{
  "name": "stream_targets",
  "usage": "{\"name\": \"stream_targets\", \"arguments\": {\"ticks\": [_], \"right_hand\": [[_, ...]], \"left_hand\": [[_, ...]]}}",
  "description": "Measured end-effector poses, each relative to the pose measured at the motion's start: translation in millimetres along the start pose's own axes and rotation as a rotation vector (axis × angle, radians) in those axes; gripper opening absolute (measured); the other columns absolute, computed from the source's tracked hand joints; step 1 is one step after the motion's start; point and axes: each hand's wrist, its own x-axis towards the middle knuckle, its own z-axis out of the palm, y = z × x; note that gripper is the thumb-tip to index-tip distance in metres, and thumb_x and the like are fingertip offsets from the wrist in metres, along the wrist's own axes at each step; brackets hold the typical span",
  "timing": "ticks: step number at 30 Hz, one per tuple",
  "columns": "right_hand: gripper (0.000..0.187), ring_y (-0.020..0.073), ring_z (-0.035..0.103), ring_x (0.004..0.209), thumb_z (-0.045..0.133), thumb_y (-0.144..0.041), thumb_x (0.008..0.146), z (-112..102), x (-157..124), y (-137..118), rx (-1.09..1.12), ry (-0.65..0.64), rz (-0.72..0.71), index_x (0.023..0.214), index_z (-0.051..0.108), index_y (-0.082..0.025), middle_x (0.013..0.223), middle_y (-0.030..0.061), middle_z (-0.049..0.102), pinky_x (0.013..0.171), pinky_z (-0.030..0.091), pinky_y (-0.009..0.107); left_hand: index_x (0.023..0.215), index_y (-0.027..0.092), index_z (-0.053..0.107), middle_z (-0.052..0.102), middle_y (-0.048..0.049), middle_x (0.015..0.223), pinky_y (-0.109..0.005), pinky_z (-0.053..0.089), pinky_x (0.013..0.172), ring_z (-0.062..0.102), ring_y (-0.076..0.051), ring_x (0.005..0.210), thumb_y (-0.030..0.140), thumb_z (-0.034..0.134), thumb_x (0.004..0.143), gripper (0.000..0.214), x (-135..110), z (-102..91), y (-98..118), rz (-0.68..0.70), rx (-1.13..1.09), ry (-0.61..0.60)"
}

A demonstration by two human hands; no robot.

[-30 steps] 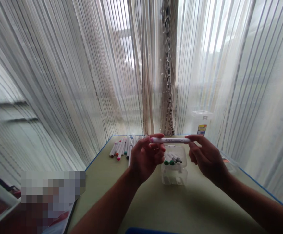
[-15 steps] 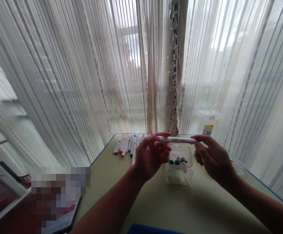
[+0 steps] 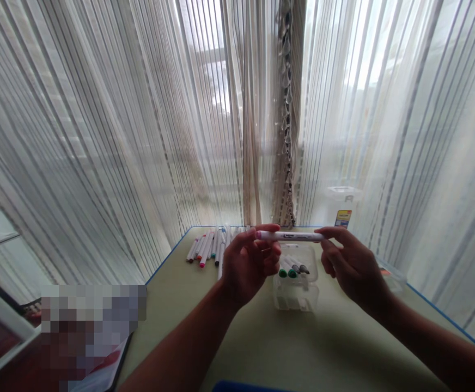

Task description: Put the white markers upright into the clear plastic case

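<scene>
I hold a white marker [image 3: 290, 236] level in front of me, one end in each hand. My left hand [image 3: 248, 267] pinches its pink-capped left end between thumb and fingers. My right hand [image 3: 349, 267] pinches the right end with fingertips. Below the marker stands a small clear plastic box [image 3: 297, 288] on the table, with a few markers in it showing green and dark caps. A row of several white markers [image 3: 208, 247] with coloured caps lies at the far left of the table.
The pale green table [image 3: 262, 337] has a blue edge and sheer striped curtains close around it. A clear lidded container [image 3: 339, 204] with a yellow label stands at the back right. A clear lid [image 3: 390, 275] lies at the right edge. A blurred patch covers the lower left.
The hands and the marker keep the same hold. Only the view has shifted slightly sideways.
</scene>
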Motion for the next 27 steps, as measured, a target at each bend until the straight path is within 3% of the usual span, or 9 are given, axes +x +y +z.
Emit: {"name": "stream_targets", "arguments": {"ticks": [27], "right_hand": [[0.026,0.012,0.045,0.04,0.054,-0.044,0.1,-0.4,0.9,1.3,-0.009,0.003,0.006,0.109,0.06,-0.021,0.047,-0.0074,0.049,0.041,0.035,0.023]], "left_hand": [[0.098,0.011,0.077,0.065,-0.0051,0.068,-0.023,0.03,0.049,0.045,-0.01,0.051,0.039,0.068,0.078,0.036,-0.9,2.2,0.7,-0.002,0.011,-0.008]]}}
